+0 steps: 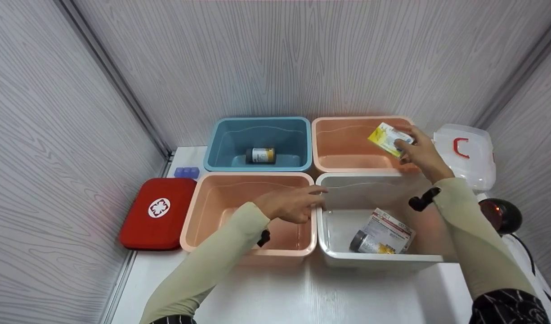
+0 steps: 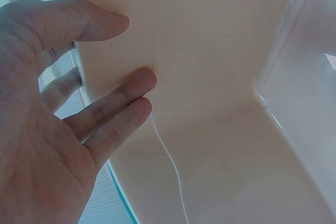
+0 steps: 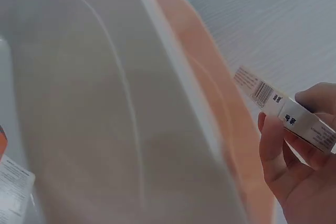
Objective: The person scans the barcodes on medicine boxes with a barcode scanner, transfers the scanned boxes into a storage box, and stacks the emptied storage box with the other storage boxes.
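My right hand (image 1: 421,150) pinches a small yellow and white medicine box (image 1: 387,138) over the back right peach bin (image 1: 342,164). In the right wrist view, the narrow side of that box (image 3: 283,109) shows a barcode, with thumb and fingers on opposite faces. My left hand (image 1: 293,204) hangs over the front peach bin (image 1: 253,254), its fingertips by the rim shared with the white bin (image 1: 383,257). It holds nothing, and its fingers are loosely bent in the left wrist view. Inside the white bin lie a white and red box (image 1: 387,225) and a dark-capped bottle (image 1: 369,244).
A blue bin (image 1: 257,120) at the back left contains a bottle (image 1: 262,155). At left are a red first-aid case (image 1: 160,225) and a purple pill box (image 1: 186,173). A clear box with a red handle (image 1: 464,166) and a black scanner-like device (image 1: 504,216) stand at right.
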Motion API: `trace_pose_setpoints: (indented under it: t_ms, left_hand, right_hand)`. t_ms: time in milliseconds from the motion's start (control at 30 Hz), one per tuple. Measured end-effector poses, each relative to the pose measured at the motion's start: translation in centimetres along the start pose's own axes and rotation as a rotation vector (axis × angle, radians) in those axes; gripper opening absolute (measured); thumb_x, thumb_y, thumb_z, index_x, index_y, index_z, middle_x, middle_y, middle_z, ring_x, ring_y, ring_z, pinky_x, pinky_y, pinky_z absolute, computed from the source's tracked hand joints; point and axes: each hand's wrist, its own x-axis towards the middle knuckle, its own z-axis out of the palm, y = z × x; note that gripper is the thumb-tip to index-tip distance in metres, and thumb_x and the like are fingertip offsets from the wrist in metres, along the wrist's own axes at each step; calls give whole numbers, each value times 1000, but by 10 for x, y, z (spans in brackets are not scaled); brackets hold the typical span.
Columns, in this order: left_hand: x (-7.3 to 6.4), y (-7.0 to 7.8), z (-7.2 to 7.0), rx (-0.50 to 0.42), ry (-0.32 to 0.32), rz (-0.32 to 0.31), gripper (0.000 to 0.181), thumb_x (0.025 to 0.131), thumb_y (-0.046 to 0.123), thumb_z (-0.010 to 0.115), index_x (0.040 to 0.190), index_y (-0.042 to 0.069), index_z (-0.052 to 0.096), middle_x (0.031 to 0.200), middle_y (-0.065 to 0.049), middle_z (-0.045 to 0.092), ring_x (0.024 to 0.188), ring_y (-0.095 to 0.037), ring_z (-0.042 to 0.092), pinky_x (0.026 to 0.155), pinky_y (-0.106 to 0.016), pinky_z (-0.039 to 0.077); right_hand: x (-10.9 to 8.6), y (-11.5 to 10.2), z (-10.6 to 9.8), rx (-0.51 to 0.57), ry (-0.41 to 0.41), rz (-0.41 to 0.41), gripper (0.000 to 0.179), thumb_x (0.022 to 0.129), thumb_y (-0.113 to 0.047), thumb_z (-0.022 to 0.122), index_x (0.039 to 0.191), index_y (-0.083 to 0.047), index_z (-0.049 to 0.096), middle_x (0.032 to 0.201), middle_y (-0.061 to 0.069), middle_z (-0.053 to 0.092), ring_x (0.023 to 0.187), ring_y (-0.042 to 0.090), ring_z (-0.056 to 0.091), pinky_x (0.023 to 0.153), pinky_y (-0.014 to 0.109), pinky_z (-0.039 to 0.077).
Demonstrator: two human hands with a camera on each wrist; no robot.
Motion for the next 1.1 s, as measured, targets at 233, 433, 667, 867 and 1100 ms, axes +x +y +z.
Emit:
trace_pose_setpoints:
  t_ms: [233, 433, 667, 867, 1100]
  left_hand:
    - [1, 0, -1, -3, -16, 12, 50, 99, 4, 63, 145, 23, 62, 181, -3, 26, 146, -28, 54, 105, -40, 54]
    - [0, -1, -1, -23, -16, -2, 51, 99, 5, 64, 146, 23, 62, 180, -2, 27, 148, -29, 52, 113, -42, 53]
    - [1, -1, 1, -26, -7, 11, 48, 100, 5, 63, 145, 22, 63, 180, -4, 28, 150, -30, 51, 114, -42, 53]
    - [2, 0, 0, -21, -14, 10, 47, 101, 5, 63, 146, 19, 62, 180, -3, 28, 148, -30, 53, 113, -43, 53]
    - [4, -2, 1, -12, -14, -5, 49, 99, 6, 65, 145, 22, 62, 179, -2, 29, 148, -28, 52, 114, -43, 52]
  right_hand:
    - [12, 4, 28, -67, -48, -52, 74, 112, -3, 54, 176, -14, 18, 168, 32, 35, 132, 39, 63, 103, 37, 61]
    - [12, 13, 33, -89, 1, -85, 60, 114, -13, 54, 171, -12, 34, 171, 25, 37, 146, 43, 52, 114, 47, 54]
    - [-16, 15, 46, -168, -52, -298, 32, 112, -11, 60, 138, 5, 67, 136, 28, 69, 106, 10, 68, 88, 15, 53]
    - [-50, 8, 56, -256, -192, -465, 20, 105, -9, 70, 123, -3, 78, 122, 13, 79, 110, 1, 68, 98, 17, 52]
    - [-71, 3, 68, -464, -726, -345, 40, 101, -23, 76, 137, -7, 72, 131, 17, 75, 117, 32, 72, 100, 48, 59]
